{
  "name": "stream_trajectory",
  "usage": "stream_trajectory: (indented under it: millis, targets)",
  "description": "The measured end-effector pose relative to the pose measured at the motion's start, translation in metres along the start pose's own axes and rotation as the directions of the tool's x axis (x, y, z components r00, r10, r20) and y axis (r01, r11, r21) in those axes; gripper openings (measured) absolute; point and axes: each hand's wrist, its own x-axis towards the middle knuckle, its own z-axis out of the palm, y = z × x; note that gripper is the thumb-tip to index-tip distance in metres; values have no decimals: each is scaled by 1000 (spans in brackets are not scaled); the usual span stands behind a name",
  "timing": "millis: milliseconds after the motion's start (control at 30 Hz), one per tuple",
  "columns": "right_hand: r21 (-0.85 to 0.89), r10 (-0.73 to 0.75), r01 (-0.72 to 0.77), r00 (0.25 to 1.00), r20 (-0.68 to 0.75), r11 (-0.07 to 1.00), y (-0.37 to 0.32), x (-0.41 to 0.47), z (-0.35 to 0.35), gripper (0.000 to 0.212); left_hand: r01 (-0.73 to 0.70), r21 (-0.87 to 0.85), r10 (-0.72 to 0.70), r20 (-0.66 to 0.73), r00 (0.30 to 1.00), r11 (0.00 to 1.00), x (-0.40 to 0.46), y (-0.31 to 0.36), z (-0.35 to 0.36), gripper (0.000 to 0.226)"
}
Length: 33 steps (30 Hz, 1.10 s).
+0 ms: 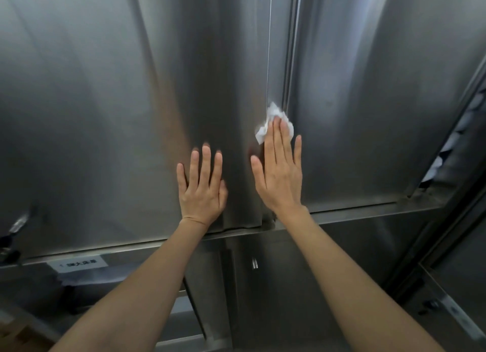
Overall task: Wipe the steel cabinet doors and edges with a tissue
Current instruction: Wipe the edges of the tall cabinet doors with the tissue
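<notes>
One tissue (273,121), crumpled, at the door seam | right hand (280,172) fingers straight, slightly spread, pressing it flat | left hand (201,186) flat on left door (105,101), fingers spread | likely light, soft, tear-prone on edges, steel slick: press with fingertips.

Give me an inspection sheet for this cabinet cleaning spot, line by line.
Surface: left steel door and right steel door, closed, meeting at a vertical seam.
Job's things: white crumpled tissue against the seam.
Clutter: white label on the ledge below; print too blurred to read.
Hands: left hand flat on the left door; right hand presses the tissue with straight fingers.
Cables: nothing seen.
Surroundings: steel lower panels; louvred slats at right.
</notes>
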Motion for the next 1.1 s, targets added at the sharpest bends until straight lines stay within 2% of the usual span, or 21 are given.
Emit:
stream_trajectory:
  millis: [67, 167, 233, 300, 467, 533, 600, 667, 733, 800, 867, 1000, 1100]
  targets:
    - [-6, 0, 0, 997, 72, 1000, 7, -51, 20, 65, -2, 1, 2, -11, 1000, 1000, 0, 1, 1, 65]
    - [-63, 47, -31, 958, 283, 998, 17, -150, 43, 69, 0, -3, 0, -2, 1000, 1000, -1, 1, 1, 64]
    - [-106, 87, -52, 931, 354, 993, 16, -176, 47, 68, -3, -7, 3, 3, 1000, 1000, -1, 1, 0, 64]
    - [-127, 87, -48, 940, 328, 991, 13, -163, 44, 68, 0, -5, 0, 5, 1000, 1000, -2, 1, 0, 64]
    - [-45, 24, -21, 997, 80, 999, 4, -48, 12, 63, -2, 2, 2, 11, 1000, 1000, -1, 0, 0, 65]
    - [-32, 3, -2, 999, 36, 999, 4, -26, 8, 62, -1, 12, 0, 9, 1000, 1000, -1, 1, 0, 66]
    - [-50, -43, 47, 996, 81, 998, 13, -50, 16, 62, 4, 7, -4, 5, 1000, 1000, -1, 1, 0, 68]
    - [-93, -62, 81, 979, 194, 992, 22, -111, 32, 63, 2, 6, -2, 0, 1000, 1000, 0, 2, -1, 69]
    - [-129, -21, 67, 944, 328, 989, 27, -170, 44, 63, 6, 1, -6, 8, 1000, 1000, 1, 2, -1, 68]
    - [-128, 17, 32, 931, 366, 991, 23, -185, 47, 64, -6, 0, 6, 6, 1000, 1000, -1, 1, 0, 65]
    - [-114, 20, 12, 960, 279, 993, 16, -148, 42, 64, -6, 3, 6, 9, 1000, 1000, 0, 2, 0, 65]
    - [-57, -38, 39, 999, 25, 998, 6, -13, 1, 63, 0, -2, 0, 14, 1000, 1000, -1, 1, -1, 70]
    - [-42, -73, 71, 996, -50, 997, 6, 37, -14, 61, 4, 1, -4, 12, 1000, 1000, 0, 1, -1, 69]
